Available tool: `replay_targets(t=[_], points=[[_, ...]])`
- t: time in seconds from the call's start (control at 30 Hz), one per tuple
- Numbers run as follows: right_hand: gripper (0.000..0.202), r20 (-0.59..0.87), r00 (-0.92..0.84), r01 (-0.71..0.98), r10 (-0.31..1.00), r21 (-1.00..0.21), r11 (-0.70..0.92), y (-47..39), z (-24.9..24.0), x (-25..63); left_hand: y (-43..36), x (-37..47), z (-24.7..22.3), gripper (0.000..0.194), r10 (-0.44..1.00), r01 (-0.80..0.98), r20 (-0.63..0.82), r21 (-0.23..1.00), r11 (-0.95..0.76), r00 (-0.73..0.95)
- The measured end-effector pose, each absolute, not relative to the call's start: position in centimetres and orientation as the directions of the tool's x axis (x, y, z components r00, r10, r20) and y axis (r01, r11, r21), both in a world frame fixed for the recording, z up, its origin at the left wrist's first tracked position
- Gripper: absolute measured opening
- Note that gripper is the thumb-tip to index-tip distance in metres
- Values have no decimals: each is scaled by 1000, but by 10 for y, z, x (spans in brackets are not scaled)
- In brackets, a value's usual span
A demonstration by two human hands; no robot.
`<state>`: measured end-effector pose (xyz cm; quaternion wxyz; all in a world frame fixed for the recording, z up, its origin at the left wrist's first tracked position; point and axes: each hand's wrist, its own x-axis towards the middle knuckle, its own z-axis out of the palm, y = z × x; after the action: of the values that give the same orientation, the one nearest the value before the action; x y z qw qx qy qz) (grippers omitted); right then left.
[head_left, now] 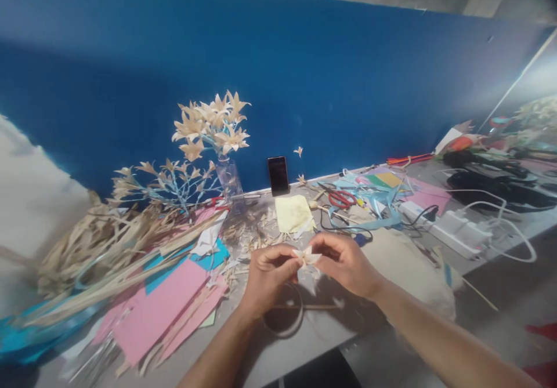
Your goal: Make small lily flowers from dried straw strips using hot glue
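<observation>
A small cream-coloured flower [306,257] is held between my two hands above the table's front part. My left hand [270,272] pinches its left petals between thumb and fingers. On the other side my right hand [346,263] pinches the right petals the same way. Below the hands a ring-shaped roll [285,333] and a thin stick [319,307] lie on the grey table. Just beyond the hands is a pale yellow paper square [293,214], with dry scraps [256,225] to its left.
A glass vase [228,182] of cream flowers stands at the back, beside a phone [278,175] leaning on the blue wall. Pink sheets [161,309] and dry husks lie left. Red-handled scissors [342,198], a cloth bundle [409,269] and a power strip [448,231] are right.
</observation>
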<state>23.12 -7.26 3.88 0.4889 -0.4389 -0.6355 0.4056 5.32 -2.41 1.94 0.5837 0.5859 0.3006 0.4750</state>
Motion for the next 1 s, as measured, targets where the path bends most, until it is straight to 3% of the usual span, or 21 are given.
replay_targets(t=[0.57,0.77,1.0], points=[[12,378,-116,186,919,-900,393,-70,29,229,-28,54,27,25,892,-129,165,984,-122,420],[12,351,-78,21,933,-935,353,-70,27,224,-27,54,22,19,895,-149,202,977,-155,398],[23,180,-54,-154,982,-973,170,-68,22,221,-26,51,20,14,900,-126,232,972,-199,368]])
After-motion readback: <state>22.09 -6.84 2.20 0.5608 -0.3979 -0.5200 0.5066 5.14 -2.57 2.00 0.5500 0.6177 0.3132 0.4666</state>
